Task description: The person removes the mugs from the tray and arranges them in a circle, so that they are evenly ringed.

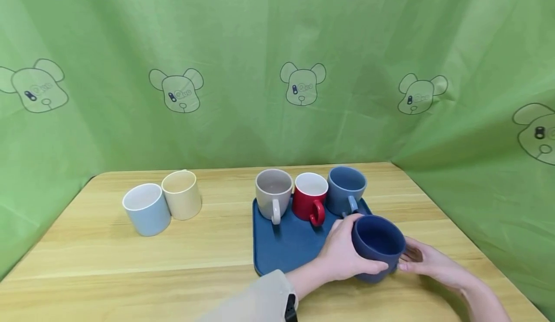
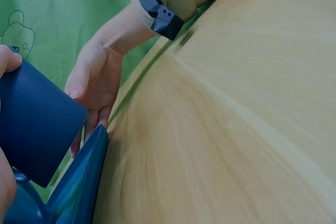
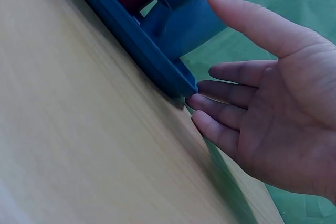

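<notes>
My left hand (image 1: 345, 252) grips a dark blue mug (image 1: 376, 254) around its side, thumb toward me, over the near right part of the blue tray (image 1: 284, 247). In the left wrist view the mug (image 2: 39, 116) is tilted and partly cut off by the frame. On the right, my right hand (image 1: 429, 263) has its palm turned toward the mug. The right wrist view shows that hand (image 3: 283, 98) with fingers extended, fingertips right at the tray's corner (image 3: 181, 85) and the thumb close to the mug. Along the tray's back stand a grey mug (image 1: 264, 199), a red mug (image 1: 303, 204) and a slate-blue mug (image 1: 336, 197).
A light blue mug (image 1: 149, 218) and a cream mug (image 1: 184, 201) stand side by side on the left of the wooden table (image 1: 130, 274). Green curtains (image 1: 243, 119) with printed bear faces hang behind the table and along both sides.
</notes>
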Motion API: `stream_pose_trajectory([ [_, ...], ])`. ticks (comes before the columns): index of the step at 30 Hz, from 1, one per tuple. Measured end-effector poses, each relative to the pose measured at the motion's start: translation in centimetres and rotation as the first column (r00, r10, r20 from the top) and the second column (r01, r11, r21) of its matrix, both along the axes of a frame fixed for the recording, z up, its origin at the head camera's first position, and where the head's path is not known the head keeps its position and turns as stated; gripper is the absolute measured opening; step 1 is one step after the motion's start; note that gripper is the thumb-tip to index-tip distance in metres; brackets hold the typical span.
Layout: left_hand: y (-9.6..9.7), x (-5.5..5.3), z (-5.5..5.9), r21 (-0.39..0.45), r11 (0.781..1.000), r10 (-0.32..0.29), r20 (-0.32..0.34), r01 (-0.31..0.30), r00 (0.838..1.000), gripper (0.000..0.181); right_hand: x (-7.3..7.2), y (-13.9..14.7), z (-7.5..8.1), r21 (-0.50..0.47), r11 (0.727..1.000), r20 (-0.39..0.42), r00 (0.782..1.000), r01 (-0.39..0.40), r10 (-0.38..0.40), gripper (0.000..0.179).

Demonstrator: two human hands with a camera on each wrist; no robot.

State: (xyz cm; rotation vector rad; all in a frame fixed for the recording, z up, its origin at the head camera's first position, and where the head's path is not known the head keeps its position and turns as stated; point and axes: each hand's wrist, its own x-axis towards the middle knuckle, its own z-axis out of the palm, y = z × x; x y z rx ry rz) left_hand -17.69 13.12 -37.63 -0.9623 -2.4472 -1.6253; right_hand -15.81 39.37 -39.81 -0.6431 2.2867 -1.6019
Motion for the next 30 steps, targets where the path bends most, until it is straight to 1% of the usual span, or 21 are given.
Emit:
stream_pose_trajectory([
  [4, -1.8, 0.3, 0.4, 0.039, 0.999, 0.001, 0.066, -0.003, 0.998, 0.083, -0.1, -0.2, 0.1, -0.021, 1.000, 0.034, 0.999, -0.015, 0.016, 0.066],
  [7, -3.3, 0.4, 0.8, 0.060, 0.998, 0.014, 0.086, -0.019, 0.996, 0.083, -0.1, -0.3, 0.2, -0.053, 0.998, 0.052, 0.998, -0.036, 0.039, 0.066],
  [11, -5.2, 0.5, 1.2, 0.068, 0.997, 0.032, 0.088, -0.038, 0.996, 0.083, 0.0, -0.4, 0.4, -0.051, 0.999, 0.081, 0.996, -0.020, 0.024, 0.067],
  [15, -7.5, 0.7, 1.5, 0.078, 0.996, 0.027, 0.098, -0.034, 0.995, 0.083, 0.0, -0.4, 0.5, -0.045, 0.999, 0.102, 0.994, -0.020, 0.025, 0.068],
  [18, -9.5, 0.9, 1.8, 0.093, 0.995, 0.029, 0.104, -0.039, 0.994, 0.083, -0.1, -0.4, 0.5, -0.050, 0.998, 0.102, 0.994, -0.031, 0.036, 0.068],
  [23, -12.8, 1.4, 2.2, 0.109, 0.992, 0.051, 0.100, -0.062, 0.994, 0.084, -0.1, -0.3, 0.4, -0.050, 0.998, 0.099, 0.994, -0.031, 0.036, 0.067],
  [27, -15.4, 1.8, 2.6, 0.133, 0.989, 0.044, 0.110, -0.059, 0.993, 0.084, -0.2, -0.2, 0.3, -0.050, 0.998, 0.105, 0.994, -0.034, 0.040, 0.067],
  [30, -17.2, 2.1, 2.8, 0.133, 0.988, 0.069, 0.115, -0.085, 0.991, 0.085, -0.3, -0.2, 0.2, -0.048, 0.998, 0.111, 0.993, -0.033, 0.039, 0.067],
])
